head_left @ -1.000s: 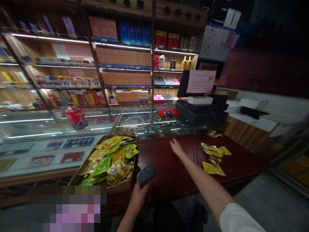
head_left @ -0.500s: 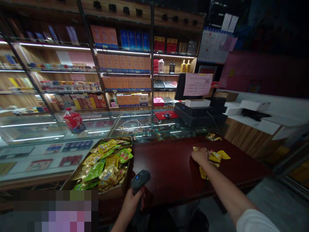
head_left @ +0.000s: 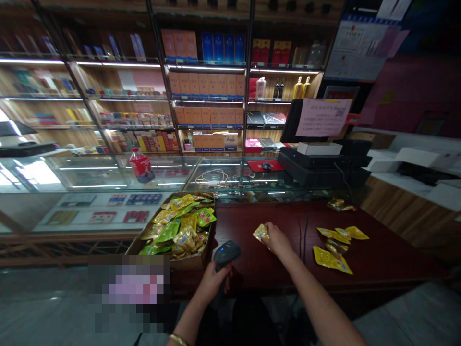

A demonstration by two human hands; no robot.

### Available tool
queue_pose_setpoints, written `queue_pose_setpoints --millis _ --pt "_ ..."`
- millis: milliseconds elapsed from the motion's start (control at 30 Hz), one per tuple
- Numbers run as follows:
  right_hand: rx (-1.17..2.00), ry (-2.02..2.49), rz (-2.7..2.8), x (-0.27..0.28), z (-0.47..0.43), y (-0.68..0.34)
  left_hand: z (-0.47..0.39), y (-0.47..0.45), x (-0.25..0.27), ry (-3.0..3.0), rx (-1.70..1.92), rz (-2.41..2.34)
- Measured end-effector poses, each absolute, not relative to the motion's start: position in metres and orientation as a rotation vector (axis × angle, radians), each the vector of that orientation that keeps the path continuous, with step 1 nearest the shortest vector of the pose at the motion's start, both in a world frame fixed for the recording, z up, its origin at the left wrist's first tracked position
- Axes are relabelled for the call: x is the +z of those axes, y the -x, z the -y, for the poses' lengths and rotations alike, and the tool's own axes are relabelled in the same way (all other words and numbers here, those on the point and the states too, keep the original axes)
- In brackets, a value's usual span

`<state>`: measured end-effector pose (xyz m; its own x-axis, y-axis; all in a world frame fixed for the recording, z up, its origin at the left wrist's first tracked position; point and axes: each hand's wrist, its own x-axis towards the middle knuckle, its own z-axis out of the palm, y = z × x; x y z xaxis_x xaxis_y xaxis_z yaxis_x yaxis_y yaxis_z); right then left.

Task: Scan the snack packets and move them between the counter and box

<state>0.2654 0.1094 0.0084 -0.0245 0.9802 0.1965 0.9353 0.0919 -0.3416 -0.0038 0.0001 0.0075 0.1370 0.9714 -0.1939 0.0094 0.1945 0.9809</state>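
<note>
My left hand [head_left: 212, 281] is wrapped round the handle of a dark barcode scanner [head_left: 226, 252], whose head shows a small blue light. My right hand [head_left: 279, 240] grips a gold snack packet [head_left: 260, 233] above the dark red table [head_left: 237, 216], to the right of the scanner. At the left end of the table, a cardboard box [head_left: 196, 262] is heaped with green, yellow and gold snack packets [head_left: 180, 223]. On the right side several loose yellow packets [head_left: 329, 259] lie spread out.
Beyond the table runs a glass display counter [head_left: 173, 166] bearing a red bottle [head_left: 140, 166], a white cable [head_left: 216, 177] and a mouse [head_left: 266, 166] on a red mat. A monitor [head_left: 291, 120] with a paper sheet stands at back right. Another gold packet [head_left: 340, 205] lies near its base.
My right hand has moved left from the loose packets, carrying a gold packet towards the scanner. My left hand still holds the scanner. The view has turned left.
</note>
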Motion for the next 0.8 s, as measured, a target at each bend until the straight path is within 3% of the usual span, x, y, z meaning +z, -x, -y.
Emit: queue_pose_setpoints --millis 267,800 --pt "0.362 1.392 1.398 -0.043 -0.087 -0.224 0.004 0.006 0.009 -1.106 0.975 -1.154" --pt "0.386 1.317 1.434 -0.027 -0.075 -0.223 0.01 0.006 0.012 -1.067 1.028 -1.122"
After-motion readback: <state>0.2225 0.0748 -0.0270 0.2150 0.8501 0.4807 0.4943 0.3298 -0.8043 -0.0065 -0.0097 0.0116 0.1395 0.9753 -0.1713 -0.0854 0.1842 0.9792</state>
